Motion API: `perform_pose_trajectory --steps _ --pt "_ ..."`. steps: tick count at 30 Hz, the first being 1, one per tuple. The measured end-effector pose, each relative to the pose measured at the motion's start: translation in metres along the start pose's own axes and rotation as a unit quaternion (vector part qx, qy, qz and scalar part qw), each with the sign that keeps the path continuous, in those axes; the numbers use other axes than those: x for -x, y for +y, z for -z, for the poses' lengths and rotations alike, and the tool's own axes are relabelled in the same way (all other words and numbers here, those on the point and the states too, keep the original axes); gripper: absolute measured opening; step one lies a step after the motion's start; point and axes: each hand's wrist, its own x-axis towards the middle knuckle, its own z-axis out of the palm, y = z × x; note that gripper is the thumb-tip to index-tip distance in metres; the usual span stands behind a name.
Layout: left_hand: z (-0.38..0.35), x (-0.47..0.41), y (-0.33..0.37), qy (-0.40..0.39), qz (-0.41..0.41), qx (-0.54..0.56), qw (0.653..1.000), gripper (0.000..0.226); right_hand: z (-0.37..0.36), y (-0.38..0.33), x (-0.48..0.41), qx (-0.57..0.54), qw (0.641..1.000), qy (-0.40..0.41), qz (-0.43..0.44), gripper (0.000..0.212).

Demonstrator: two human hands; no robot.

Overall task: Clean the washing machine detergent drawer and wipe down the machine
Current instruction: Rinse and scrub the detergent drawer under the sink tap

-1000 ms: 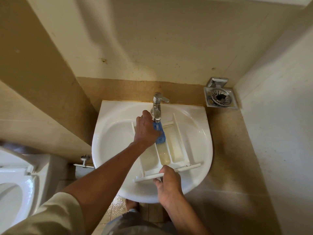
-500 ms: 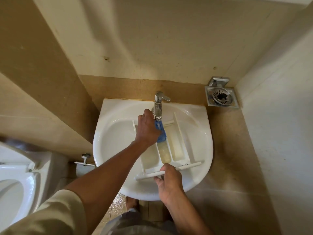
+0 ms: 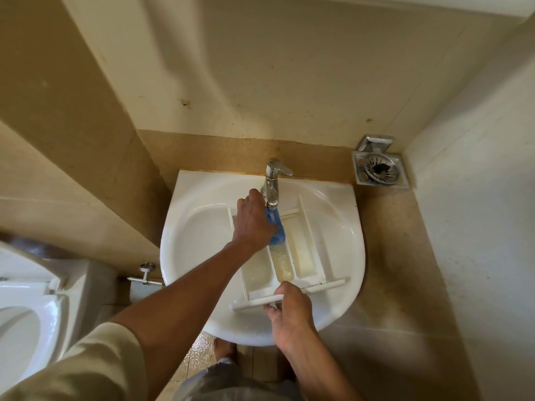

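Note:
The white detergent drawer (image 3: 304, 256) lies in the white washbasin (image 3: 197, 256) with its front panel toward me. Its compartments hold cloudy, yellowish water. A blue insert (image 3: 275, 227) sits in the middle compartment, directly under the chrome tap (image 3: 273, 186). My left hand (image 3: 253, 224) rests over the drawer's far left part, its fingers against the blue insert by the tap spout. My right hand (image 3: 289, 311) grips the drawer's front panel at the near edge.
A toilet (image 3: 23, 308) stands at the left. A chrome soap dish (image 3: 379, 169) hangs on the wall at the right of the basin. A valve (image 3: 146, 274) sticks out under the basin's left side. Walls close in on three sides.
The view has shifted slightly. My left hand has edged a little toward the tap; my right hand keeps its grip on the front panel.

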Motion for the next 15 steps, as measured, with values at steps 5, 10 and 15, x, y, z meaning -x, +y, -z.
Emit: perform_pose_trajectory --steps 5,10,15 --pt "0.001 -0.002 -0.001 -0.003 -0.004 -0.001 1.000 0.056 0.001 -0.002 0.002 -0.006 1.000 -0.002 -0.003 0.044" --pt "0.002 -0.002 -0.003 0.009 -0.008 -0.010 1.000 0.043 0.005 -0.008 0.001 0.018 1.000 -0.008 -0.011 0.029" --pt "0.018 -0.008 -0.010 -0.043 0.025 -0.112 0.992 0.057 0.023 -0.049 -0.006 0.132 0.988 -0.060 -0.046 0.010"
